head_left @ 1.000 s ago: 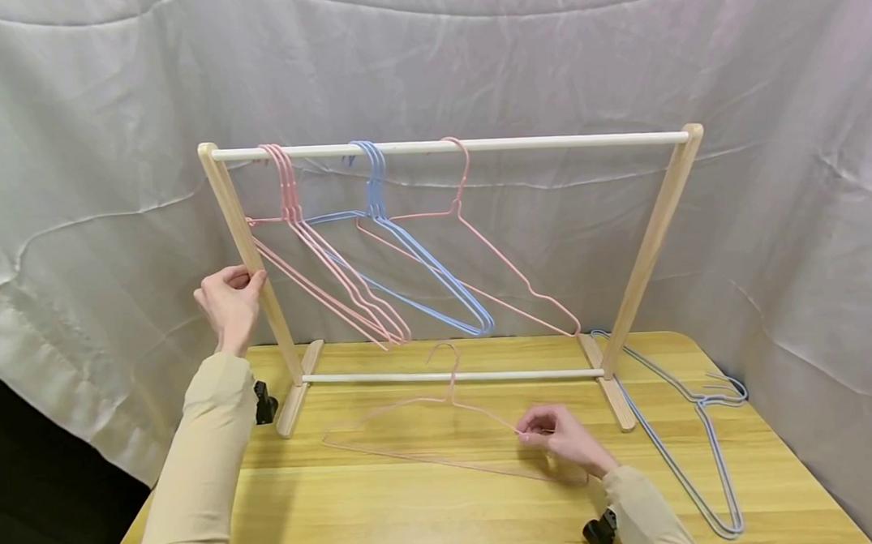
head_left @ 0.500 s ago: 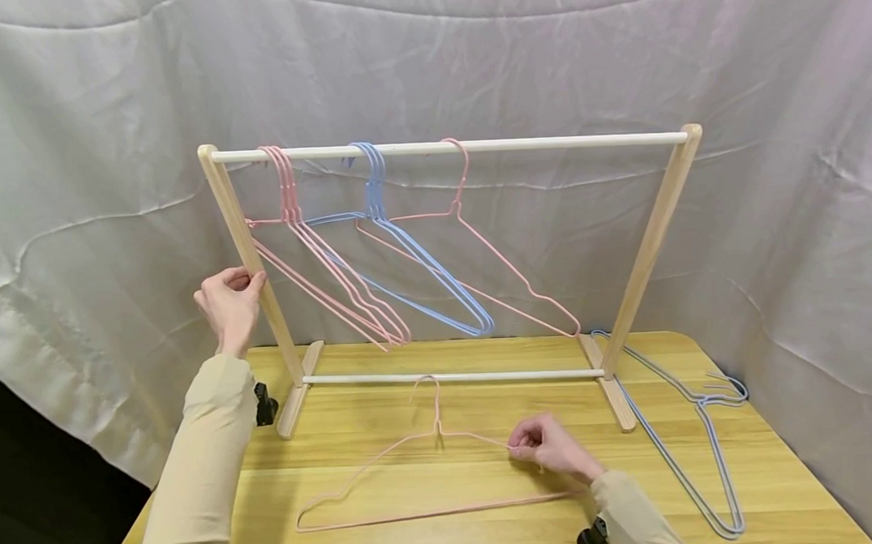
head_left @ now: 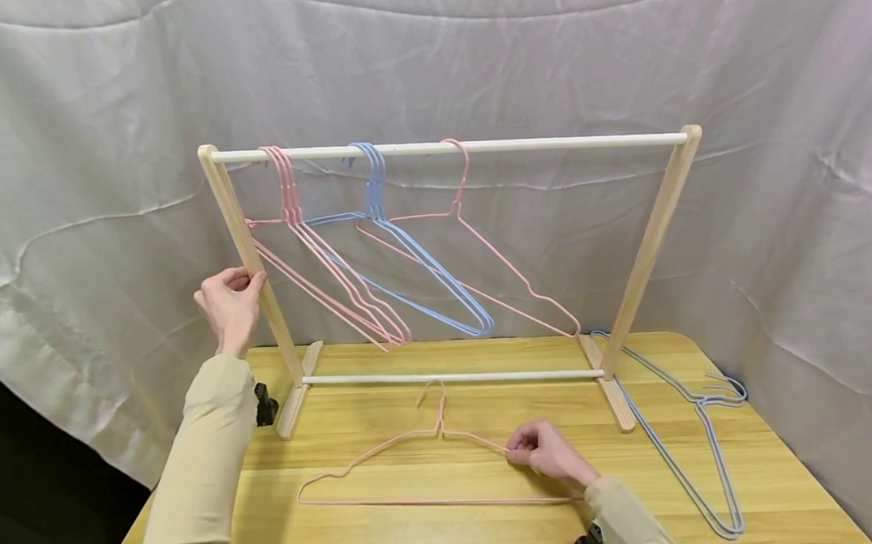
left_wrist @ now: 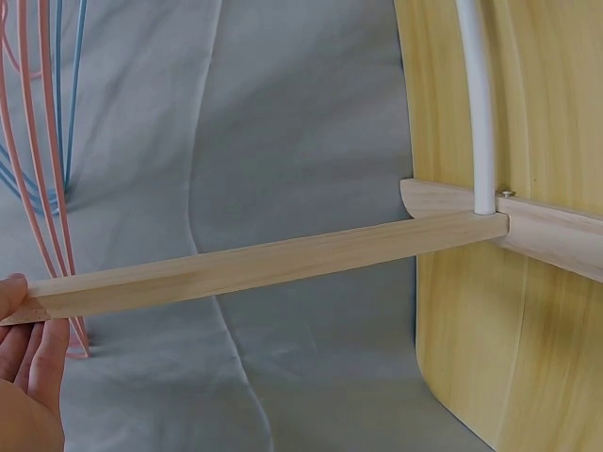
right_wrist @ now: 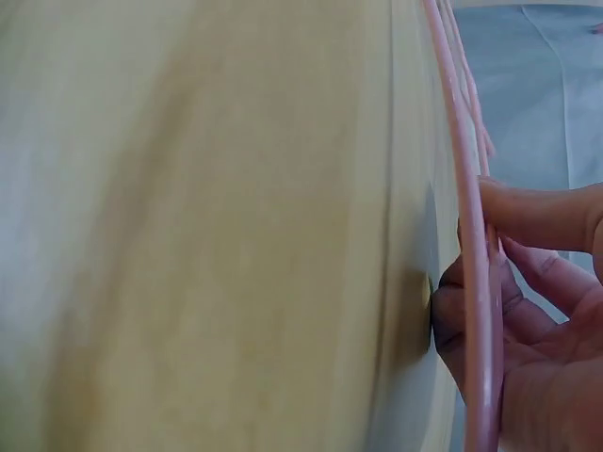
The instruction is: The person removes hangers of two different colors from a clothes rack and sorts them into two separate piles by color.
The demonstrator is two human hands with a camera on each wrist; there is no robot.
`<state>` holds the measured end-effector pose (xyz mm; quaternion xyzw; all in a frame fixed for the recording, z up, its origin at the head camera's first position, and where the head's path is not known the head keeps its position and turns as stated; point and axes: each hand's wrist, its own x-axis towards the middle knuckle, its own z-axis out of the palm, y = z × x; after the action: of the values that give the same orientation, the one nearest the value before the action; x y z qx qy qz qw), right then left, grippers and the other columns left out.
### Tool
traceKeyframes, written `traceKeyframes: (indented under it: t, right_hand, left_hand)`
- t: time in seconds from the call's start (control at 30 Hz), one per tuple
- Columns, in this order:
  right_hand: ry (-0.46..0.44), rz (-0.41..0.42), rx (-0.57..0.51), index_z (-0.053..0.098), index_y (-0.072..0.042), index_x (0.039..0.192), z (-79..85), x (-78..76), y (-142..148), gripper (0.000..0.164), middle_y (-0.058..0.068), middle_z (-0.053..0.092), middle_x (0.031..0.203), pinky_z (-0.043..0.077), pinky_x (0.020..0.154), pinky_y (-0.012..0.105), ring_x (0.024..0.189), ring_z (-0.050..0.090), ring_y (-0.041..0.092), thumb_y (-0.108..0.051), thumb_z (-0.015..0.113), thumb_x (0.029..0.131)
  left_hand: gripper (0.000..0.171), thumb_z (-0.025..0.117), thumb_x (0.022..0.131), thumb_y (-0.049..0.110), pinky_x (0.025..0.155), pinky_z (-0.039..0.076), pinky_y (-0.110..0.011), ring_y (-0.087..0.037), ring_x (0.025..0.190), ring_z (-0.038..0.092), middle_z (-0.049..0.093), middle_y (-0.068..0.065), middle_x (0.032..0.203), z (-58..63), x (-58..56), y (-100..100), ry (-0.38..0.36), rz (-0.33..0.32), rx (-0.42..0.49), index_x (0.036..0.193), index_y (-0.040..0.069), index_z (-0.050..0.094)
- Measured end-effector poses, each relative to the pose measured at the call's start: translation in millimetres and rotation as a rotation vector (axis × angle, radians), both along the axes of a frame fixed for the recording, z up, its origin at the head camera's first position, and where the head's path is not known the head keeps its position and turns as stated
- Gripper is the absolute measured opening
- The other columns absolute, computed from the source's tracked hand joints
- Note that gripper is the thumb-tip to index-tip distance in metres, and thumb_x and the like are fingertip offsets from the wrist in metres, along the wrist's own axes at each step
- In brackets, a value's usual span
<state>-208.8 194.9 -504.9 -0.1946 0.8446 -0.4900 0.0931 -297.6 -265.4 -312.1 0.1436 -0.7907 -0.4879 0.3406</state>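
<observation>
My left hand point(head_left: 230, 308) grips the left wooden post point(head_left: 238, 218) of a clothes rack, its thumb and fingers on either side of the wood in the left wrist view. Low over the table's front, my right hand point(head_left: 549, 452) pinches a pink wire hanger point(head_left: 371, 452) by its right shoulder. The hanger's hook points away from me, near the rack's lower white bar point(head_left: 448, 377). In the right wrist view the pink wire point(right_wrist: 479, 311) runs past the fingers, close to the wooden table top point(right_wrist: 236, 235).
From the upper white bar point(head_left: 562, 142) hang several pink hangers point(head_left: 289, 189) at the left, blue hangers point(head_left: 375, 185) beside them, and a single pink hanger point(head_left: 504, 257). Blue-grey hangers point(head_left: 714, 446) lie at the table's right. A grey curtain point(head_left: 769, 209) surrounds the table.
My right hand has come toward me and slightly left with the pink hanger, whose hook has dropped from above the lower bar to just in front of it. The left hand stays on the post.
</observation>
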Motion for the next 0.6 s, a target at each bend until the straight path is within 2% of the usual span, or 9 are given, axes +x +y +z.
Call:
traceKeyframes:
  t: [0.6]
  right_hand:
    - [-0.017, -0.004, 0.044, 0.073, 0.005, 0.086, -1.5, -0.6, -2.8, 0.006, 0.01, 0.067, 0.073, 0.038, 0.054, 0.016, 0.059, 0.047, 0.0, -0.001, 0.074, 0.083]
  left_hand:
    - [0.032, 0.073, 0.091, 0.022, 0.11, 0.026, -0.042, -0.028, 0.132, 0.043, 0.071, -0.026, 0.115, -0.1, -0.2, 0.3, 0.002, 0.0, 0.011, 0.113, -0.001, 0.075]
